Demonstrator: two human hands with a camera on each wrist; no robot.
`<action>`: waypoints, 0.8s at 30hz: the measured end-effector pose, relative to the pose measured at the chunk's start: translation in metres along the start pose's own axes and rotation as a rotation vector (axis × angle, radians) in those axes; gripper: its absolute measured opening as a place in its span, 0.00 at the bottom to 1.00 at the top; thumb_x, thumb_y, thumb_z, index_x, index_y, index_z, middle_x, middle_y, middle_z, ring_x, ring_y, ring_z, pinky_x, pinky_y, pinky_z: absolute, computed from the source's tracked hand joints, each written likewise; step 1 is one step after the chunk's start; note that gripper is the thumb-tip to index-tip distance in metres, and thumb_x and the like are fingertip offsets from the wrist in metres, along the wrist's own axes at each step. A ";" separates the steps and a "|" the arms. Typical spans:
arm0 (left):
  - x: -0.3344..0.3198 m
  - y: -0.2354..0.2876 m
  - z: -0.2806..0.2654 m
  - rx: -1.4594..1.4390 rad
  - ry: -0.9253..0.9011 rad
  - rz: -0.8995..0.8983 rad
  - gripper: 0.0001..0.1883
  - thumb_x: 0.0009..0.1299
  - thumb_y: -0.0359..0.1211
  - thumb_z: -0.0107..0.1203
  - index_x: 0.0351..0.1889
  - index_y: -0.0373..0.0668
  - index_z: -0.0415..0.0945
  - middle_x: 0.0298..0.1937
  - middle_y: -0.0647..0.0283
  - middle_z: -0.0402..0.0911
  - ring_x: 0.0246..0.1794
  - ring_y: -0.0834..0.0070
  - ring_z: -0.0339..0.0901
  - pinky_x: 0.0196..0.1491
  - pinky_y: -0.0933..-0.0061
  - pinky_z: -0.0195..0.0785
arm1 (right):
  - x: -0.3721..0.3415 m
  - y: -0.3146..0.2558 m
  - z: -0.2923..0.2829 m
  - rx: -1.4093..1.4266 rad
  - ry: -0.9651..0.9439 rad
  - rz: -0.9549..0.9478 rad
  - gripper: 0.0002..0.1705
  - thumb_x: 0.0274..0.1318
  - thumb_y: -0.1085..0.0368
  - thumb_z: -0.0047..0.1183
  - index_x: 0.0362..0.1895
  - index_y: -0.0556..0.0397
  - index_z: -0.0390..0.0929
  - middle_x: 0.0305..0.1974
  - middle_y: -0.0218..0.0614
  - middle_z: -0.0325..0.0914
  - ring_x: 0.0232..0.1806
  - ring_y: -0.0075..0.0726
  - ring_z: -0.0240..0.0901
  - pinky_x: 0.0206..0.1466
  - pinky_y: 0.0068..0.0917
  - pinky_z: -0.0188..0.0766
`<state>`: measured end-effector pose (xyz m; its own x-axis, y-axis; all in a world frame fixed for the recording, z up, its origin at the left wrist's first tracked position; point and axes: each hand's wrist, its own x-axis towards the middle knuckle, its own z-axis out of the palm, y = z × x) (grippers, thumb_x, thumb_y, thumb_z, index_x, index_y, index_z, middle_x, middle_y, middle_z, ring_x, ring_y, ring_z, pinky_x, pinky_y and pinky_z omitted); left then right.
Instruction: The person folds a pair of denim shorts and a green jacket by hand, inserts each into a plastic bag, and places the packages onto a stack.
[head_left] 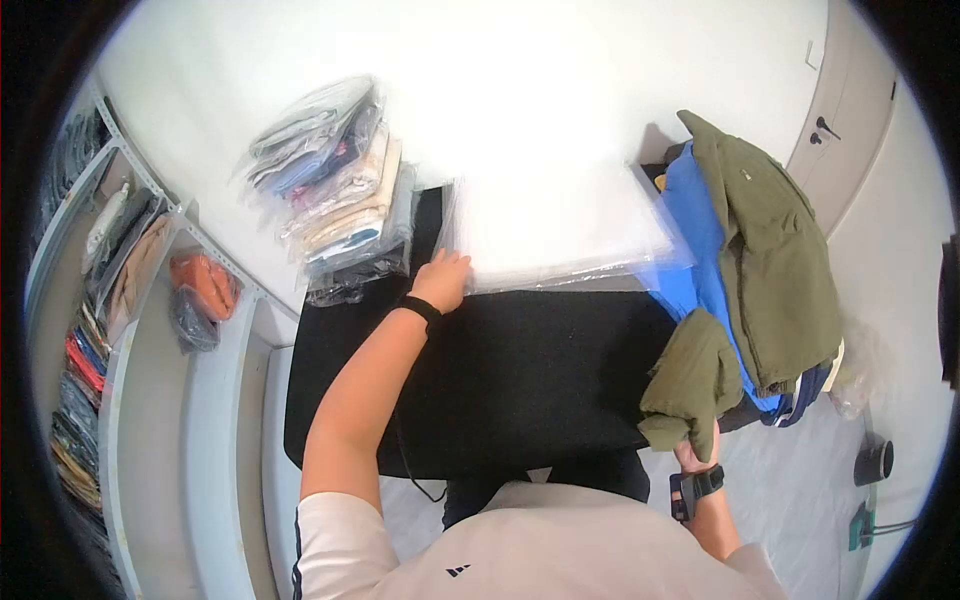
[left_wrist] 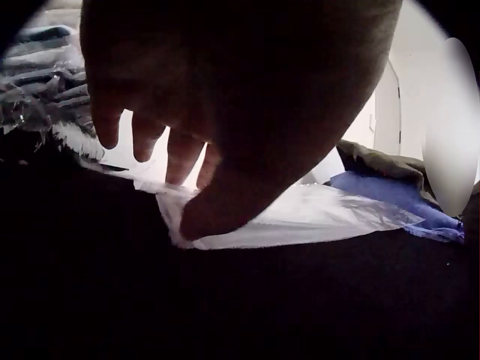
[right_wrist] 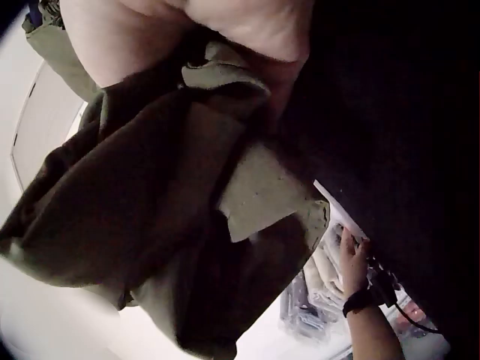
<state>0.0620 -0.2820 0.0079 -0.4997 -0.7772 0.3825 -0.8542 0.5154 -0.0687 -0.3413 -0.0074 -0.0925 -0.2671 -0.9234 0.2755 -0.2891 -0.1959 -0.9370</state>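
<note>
My left hand (head_left: 441, 280) rests at the near left corner of a stack of clear plastic bags (head_left: 560, 235). In the left wrist view its fingers are spread over the plastic (left_wrist: 300, 221), the thumb on the front edge. At the table's near right edge my right hand (head_left: 697, 455) grips a bunched olive-green garment (head_left: 690, 385). The right wrist view shows this cloth (right_wrist: 165, 202) hanging in folds from the hand, with a stitched flap facing the camera; the fingertips are hidden behind it. Beyond lies a larger olive-green garment (head_left: 775, 260) over blue cloth (head_left: 690, 220).
Bagged folded clothes (head_left: 340, 190) are piled high at the black table's (head_left: 480, 380) back left. Shelves (head_left: 150, 400) with more bagged clothes run along the left wall. A dark cable (head_left: 402, 450) hangs over the near edge. At the right are a door (head_left: 840, 110) and a dark bin (head_left: 873, 460).
</note>
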 end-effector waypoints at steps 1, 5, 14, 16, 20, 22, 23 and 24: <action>0.003 0.001 -0.001 0.004 0.009 0.002 0.13 0.62 0.27 0.47 0.44 0.38 0.76 0.45 0.47 0.78 0.51 0.52 0.73 0.52 0.57 0.68 | -0.005 0.019 -0.003 -0.002 0.047 -0.053 0.31 0.54 0.61 0.55 0.61 0.56 0.64 0.56 0.41 0.71 0.57 0.42 0.68 0.60 0.35 0.64; 0.011 0.005 -0.009 -0.091 -0.243 -0.138 0.09 0.59 0.26 0.50 0.36 0.43 0.79 0.34 0.51 0.80 0.40 0.53 0.78 0.44 0.56 0.71 | 0.004 -0.032 0.002 -0.188 -0.031 -0.075 0.34 0.48 0.64 0.59 0.61 0.57 0.64 0.57 0.41 0.70 0.58 0.41 0.67 0.61 0.32 0.62; -0.002 0.046 -0.040 0.154 -0.127 -0.035 0.05 0.56 0.28 0.52 0.24 0.42 0.80 0.27 0.53 0.81 0.31 0.58 0.81 0.33 0.60 0.74 | 0.019 -0.032 0.009 1.360 0.057 0.551 0.25 0.63 0.73 0.40 0.65 0.54 0.58 0.60 0.35 0.66 0.59 0.33 0.65 0.62 0.31 0.62; -0.004 0.078 -0.063 0.137 -0.176 -0.107 0.06 0.57 0.26 0.51 0.25 0.39 0.80 0.27 0.49 0.80 0.31 0.56 0.80 0.32 0.59 0.73 | 0.012 -0.022 0.007 0.795 -0.011 0.294 0.25 0.64 0.70 0.41 0.65 0.55 0.59 0.60 0.36 0.67 0.59 0.35 0.65 0.62 0.32 0.62; -0.008 0.121 -0.077 0.094 -0.216 -0.077 0.06 0.59 0.30 0.53 0.26 0.37 0.79 0.25 0.51 0.80 0.29 0.55 0.80 0.33 0.58 0.73 | 0.007 -0.034 0.004 -0.329 -0.051 -0.192 0.24 0.66 0.61 0.40 0.64 0.55 0.61 0.59 0.39 0.69 0.59 0.38 0.66 0.62 0.35 0.63; -0.012 0.137 -0.095 -0.247 -0.338 0.093 0.12 0.65 0.36 0.54 0.39 0.36 0.78 0.31 0.49 0.81 0.34 0.51 0.79 0.38 0.59 0.73 | 0.004 -0.029 0.001 0.281 0.014 0.038 0.25 0.66 0.59 0.41 0.64 0.55 0.61 0.59 0.39 0.69 0.58 0.38 0.67 0.61 0.35 0.64; -0.011 0.140 -0.096 -0.603 -0.414 0.221 0.20 0.68 0.42 0.53 0.50 0.37 0.74 0.44 0.46 0.79 0.47 0.51 0.77 0.50 0.61 0.70 | 0.002 -0.027 -0.002 0.894 0.076 0.270 0.26 0.66 0.57 0.41 0.64 0.54 0.61 0.58 0.39 0.70 0.58 0.38 0.68 0.61 0.35 0.64; -0.012 0.142 -0.098 -0.780 -0.361 0.317 0.21 0.69 0.42 0.52 0.53 0.37 0.73 0.49 0.45 0.77 0.52 0.53 0.74 0.55 0.62 0.67 | -0.004 -0.029 -0.007 0.867 0.085 0.195 0.26 0.65 0.56 0.41 0.63 0.55 0.61 0.58 0.39 0.70 0.57 0.38 0.68 0.60 0.35 0.65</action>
<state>-0.0390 -0.1639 0.0842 -0.8211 -0.5554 0.1316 -0.3953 0.7196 0.5708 -0.3386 0.0041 -0.0645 -0.3161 -0.9456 0.0768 0.5561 -0.2502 -0.7926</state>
